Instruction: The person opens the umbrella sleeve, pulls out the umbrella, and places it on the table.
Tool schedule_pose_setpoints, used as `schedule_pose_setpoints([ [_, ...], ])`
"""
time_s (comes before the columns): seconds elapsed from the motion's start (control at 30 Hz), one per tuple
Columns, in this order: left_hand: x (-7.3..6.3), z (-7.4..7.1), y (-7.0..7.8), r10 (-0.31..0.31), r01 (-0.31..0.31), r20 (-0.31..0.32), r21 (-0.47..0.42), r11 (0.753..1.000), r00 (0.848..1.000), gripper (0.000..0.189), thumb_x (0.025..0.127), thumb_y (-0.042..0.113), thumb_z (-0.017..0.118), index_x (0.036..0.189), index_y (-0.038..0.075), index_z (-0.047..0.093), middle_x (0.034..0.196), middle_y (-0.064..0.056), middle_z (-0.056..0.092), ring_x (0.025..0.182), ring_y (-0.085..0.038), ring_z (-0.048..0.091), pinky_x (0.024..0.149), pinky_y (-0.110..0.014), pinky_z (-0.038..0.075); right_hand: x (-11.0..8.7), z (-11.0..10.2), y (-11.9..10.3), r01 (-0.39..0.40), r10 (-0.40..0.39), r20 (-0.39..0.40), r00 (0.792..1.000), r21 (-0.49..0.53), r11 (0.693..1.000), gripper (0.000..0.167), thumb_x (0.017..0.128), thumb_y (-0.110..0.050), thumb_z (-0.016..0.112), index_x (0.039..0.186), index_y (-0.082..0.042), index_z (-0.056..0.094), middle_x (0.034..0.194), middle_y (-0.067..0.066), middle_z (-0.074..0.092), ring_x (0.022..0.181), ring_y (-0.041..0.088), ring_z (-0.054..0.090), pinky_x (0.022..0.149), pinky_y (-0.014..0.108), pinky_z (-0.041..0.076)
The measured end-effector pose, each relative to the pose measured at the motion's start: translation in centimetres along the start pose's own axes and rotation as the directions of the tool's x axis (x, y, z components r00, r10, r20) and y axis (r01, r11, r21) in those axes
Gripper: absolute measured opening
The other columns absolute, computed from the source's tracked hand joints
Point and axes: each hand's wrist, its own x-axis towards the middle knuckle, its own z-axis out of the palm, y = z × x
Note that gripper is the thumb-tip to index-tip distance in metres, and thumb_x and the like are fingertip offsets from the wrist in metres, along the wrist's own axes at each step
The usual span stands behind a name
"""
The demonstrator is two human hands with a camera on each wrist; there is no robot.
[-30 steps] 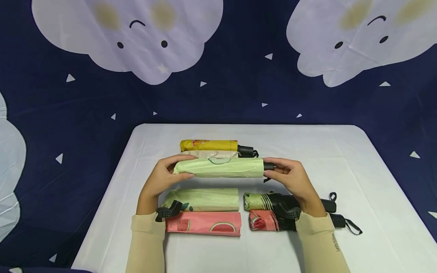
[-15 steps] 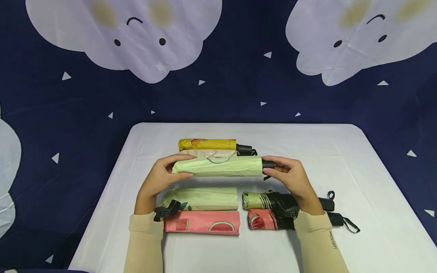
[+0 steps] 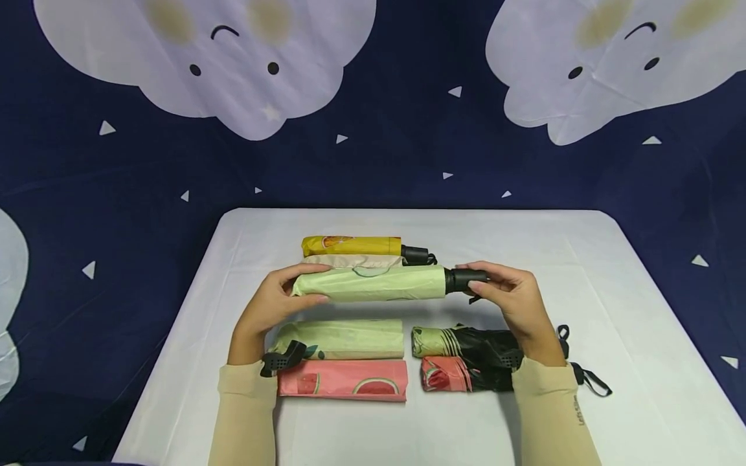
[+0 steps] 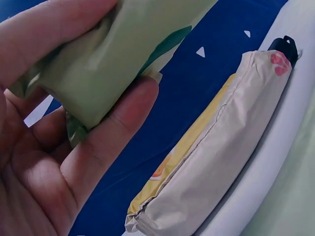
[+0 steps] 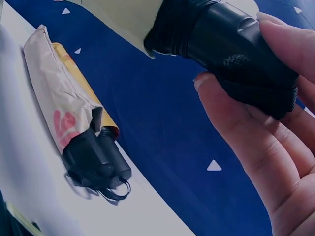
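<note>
"What lies nearest us?"

"The pink sleeve (image 3: 344, 380), flat on the counter (image 3: 553, 252), with the pink umbrella (image 3: 466, 375) bare on its right, a gap between. Just behind, the leafy sleeve (image 3: 350, 340) and the black-green umbrella (image 3: 466, 342) lie the same way."

"And our hands?"

"Beyond those, raised over the counter. Our left hand (image 3: 268, 301) pinches the left end of the green sleeve (image 3: 373, 285), thumb on the near side, fingers on the far. Our right hand (image 3: 520, 298) pinches the black handle (image 3: 463, 279) standing out of the right end. All of it runs nearly level."

"Going by the bare pairs in front, we'd judge this a drawing-out. How do we do it well?"

"We hold both ends in one line and pull straight along it, so the green sleeve doesn't bunch. Our left should take only the very end, lightly; too firm a pinch could clamp the umbrella inside."

"And the strap (image 3: 474, 299)?"

"Partly hidden by our fingers; we can't be sure whether it's caught or loose. Best it hangs free."

"Anything farther?"

"The beige umbrella (image 3: 350, 261) and the yellow umbrella (image 3: 352, 246), side by side. We should stay above the beige one."
</note>
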Motion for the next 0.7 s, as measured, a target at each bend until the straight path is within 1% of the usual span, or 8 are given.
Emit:
schedule_pose_setpoints([
  [0.1,-0.1,-0.2,-0.1,-0.016,0.016,-0.014,0.003,1.000,1.000,0.049,0.086,0.004,0.083,0.132,0.014,0.070,0.127,-0.007,0.065,0.039,-0.014,0.021,0.039,-0.029,0.030,-0.1,-0.5,0.0,0.009,-0.009,-0.002,1.000,0.014,1.000,0.035,0.092,0.014,0.067,0.125,0.020,0.060,0.119,0.021,0.072,0.083,0.024,0.074,0.071,0.038,0.061],
  [0.17,-0.1,-0.4,-0.1,-0.024,0.024,-0.024,-0.004,1.000,0.999,0.049,0.085,0.003,0.083,0.131,0.012,0.070,0.127,-0.009,0.065,0.040,-0.012,0.021,0.039,-0.027,0.030,-0.2,-0.8,-0.1,0.012,-0.012,-0.008,1.000,0.017,1.000,0.034,0.092,0.015,0.066,0.125,0.021,0.059,0.119,0.022,0.071,0.082,0.025,0.074,0.070,0.038,0.061],
  [0.23,-0.2,-0.5,-0.1,-0.038,0.037,-0.029,-0.033,0.999,0.999,0.049,0.085,0.002,0.083,0.132,0.009,0.070,0.127,-0.010,0.065,0.046,-0.010,0.034,0.044,-0.025,0.037,-0.4,-1.2,-0.1,0.012,-0.012,-0.018,1.000,0.021,1.000,0.035,0.092,0.015,0.066,0.126,0.020,0.059,0.119,0.022,0.071,0.083,0.026,0.074,0.070,0.038,0.061],
  [0.37,-0.5,-0.9,-0.1,-0.051,0.048,-0.040,-0.062,0.997,0.998,0.050,0.086,0.000,0.082,0.133,0.006,0.068,0.128,-0.010,0.066,0.062,-0.010,0.047,0.056,-0.024,0.045,-0.6,-2.0,-0.3,0.023,-0.022,-0.047,0.999,0.026,0.999,0.033,0.092,0.016,0.064,0.125,0.021,0.059,0.118,0.023,0.071,0.090,0.026,0.074,0.070,0.036,0.061],
  [0.4,-0.5,-1.0,-0.1,-0.052,0.049,-0.042,-0.064,0.997,0.998,0.050,0.086,0.000,0.081,0.133,0.006,0.068,0.128,-0.010,0.066,0.063,-0.010,0.046,0.058,-0.025,0.046,-0.7,-2.2,-0.3,0.027,-0.026,-0.052,0.998,0.027,0.999,0.033,0.092,0.016,0.064,0.124,0.022,0.058,0.118,0.023,0.071,0.090,0.026,0.074,0.070,0.036,0.061],
  [0.57,-0.8,-1.5,-0.5,-0.041,0.038,-0.062,-0.040,0.998,0.997,0.050,0.086,0.000,0.081,0.134,0.006,0.067,0.131,-0.007,0.066,0.046,-0.010,0.026,0.049,-0.028,0.037,-0.9,-2.9,-0.6,0.052,-0.050,-0.064,0.997,0.038,0.998,0.031,0.093,0.019,0.061,0.123,0.025,0.057,0.118,0.023,0.071,0.091,0.027,0.073,0.069,0.035,0.061],
  [0.6,-0.9,-1.5,-0.5,-0.041,0.038,-0.065,-0.041,0.998,0.997,0.050,0.086,0.000,0.081,0.134,0.005,0.067,0.132,-0.007,0.066,0.046,-0.010,0.027,0.048,-0.028,0.037,-1.0,-3.1,-0.6,0.058,-0.055,-0.066,0.996,0.037,0.998,0.031,0.093,0.019,0.060,0.123,0.025,0.056,0.118,0.024,0.071,0.091,0.027,0.073,0.069,0.035,0.061],
  [0.7,-1.2,-1.8,-0.6,-0.046,0.042,-0.076,-0.052,0.998,0.996,0.051,0.086,-0.001,0.081,0.134,0.004,0.067,0.133,-0.009,0.065,0.062,-0.011,0.047,0.056,-0.025,0.044,-1.2,-3.7,-0.8,0.083,-0.079,-0.069,0.995,0.055,0.995,0.030,0.093,0.022,0.058,0.123,0.027,0.055,0.117,0.026,0.071,0.091,0.028,0.073,0.068,0.035,0.061],
])
